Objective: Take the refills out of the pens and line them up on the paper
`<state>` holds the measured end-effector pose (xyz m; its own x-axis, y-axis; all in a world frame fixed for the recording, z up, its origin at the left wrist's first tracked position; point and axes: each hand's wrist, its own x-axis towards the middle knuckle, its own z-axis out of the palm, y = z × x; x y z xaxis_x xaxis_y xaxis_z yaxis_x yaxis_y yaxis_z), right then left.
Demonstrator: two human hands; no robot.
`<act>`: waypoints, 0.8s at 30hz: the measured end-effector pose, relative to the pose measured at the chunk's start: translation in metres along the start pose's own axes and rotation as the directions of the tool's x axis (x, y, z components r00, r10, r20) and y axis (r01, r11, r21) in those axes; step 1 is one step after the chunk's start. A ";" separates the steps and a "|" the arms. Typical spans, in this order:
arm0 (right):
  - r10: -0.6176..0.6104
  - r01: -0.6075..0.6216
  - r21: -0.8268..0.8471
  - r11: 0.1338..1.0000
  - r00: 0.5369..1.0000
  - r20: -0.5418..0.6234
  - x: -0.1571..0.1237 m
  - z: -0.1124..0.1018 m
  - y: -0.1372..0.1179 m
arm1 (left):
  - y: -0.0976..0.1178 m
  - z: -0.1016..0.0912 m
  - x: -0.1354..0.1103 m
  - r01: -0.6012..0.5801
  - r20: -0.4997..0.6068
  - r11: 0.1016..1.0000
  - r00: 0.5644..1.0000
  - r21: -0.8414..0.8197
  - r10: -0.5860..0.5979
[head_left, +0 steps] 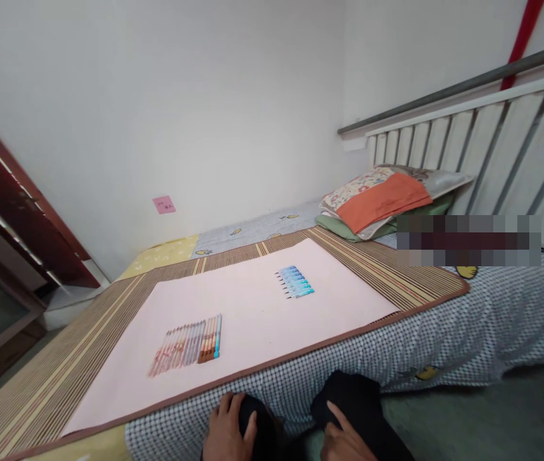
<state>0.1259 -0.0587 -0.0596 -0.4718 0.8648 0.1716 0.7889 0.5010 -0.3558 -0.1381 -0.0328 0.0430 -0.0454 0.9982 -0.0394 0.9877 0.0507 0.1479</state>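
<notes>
My left hand [228,428] rests on my left knee, thumb and fingers apart, with nothing in it. On the right knee lies my right hand [343,437], its index finger stretched out and the others partly curled; it holds nothing that I can see. Beyond both hands, a pale pink sheet [248,307] is spread on the bed. A row of several slim pens [185,344], pinkish, grey and brown with a blue one at the right end, lies on its left part. Farther right is a smaller row of several blue and teal pens [296,282]. Neither hand touches the pens.
A striped mat [123,301] with a brown border lies under the sheet, over a checked bedcover [493,326]. Pillows [382,198] are piled at the back right by a white radiator [478,128]. A pink note [164,204] is on the wall; dark red furniture [27,198] stands left.
</notes>
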 end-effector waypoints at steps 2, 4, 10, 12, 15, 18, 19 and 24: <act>-0.009 0.009 -0.008 1.000 1.000 -0.010 0.003 0.008 0.001 | 0.003 -0.003 0.000 0.001 0.020 1.000 1.000 0.008 -0.001; 0.007 -0.006 0.021 1.000 0.999 -0.041 0.007 -0.001 0.001 | 0.008 -0.008 -0.001 0.003 0.034 1.000 0.999 0.021 -0.004; 0.300 -0.300 0.005 0.954 0.953 -0.044 0.036 -0.077 0.006 | 0.016 -0.018 -0.009 -0.005 0.014 1.000 1.000 0.009 0.005; 0.414 -0.414 0.017 0.910 0.910 0.026 0.046 -0.095 0.010 | 0.014 -0.015 -0.011 -0.020 -0.040 0.999 0.999 -0.037 0.019; 0.437 -0.438 0.000 0.899 0.896 0.071 0.051 -0.102 0.009 | 0.005 -0.006 -0.011 -0.109 -0.181 0.976 0.981 -0.191 0.074; 0.353 -0.353 -0.033 0.935 0.936 -0.007 0.041 -0.087 0.000 | -0.008 -0.005 -0.002 -0.197 -0.344 0.915 0.936 -0.351 0.069; 0.317 -0.319 -0.033 0.947 0.948 -0.038 0.036 -0.079 -0.004 | -0.012 -0.009 0.004 -0.202 -0.394 0.905 0.918 -0.374 0.042; 0.111 -0.108 0.033 0.994 0.987 -0.116 0.009 -0.044 -0.016 | -0.029 -0.041 0.054 -0.075 -0.454 0.957 0.889 -0.281 -0.063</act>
<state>0.1268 -0.0578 -0.0116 -0.3327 0.9129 0.2366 0.8216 0.4037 -0.4025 -0.1755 0.0209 0.0767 -0.1708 0.8987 0.4039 0.9064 -0.0175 0.4222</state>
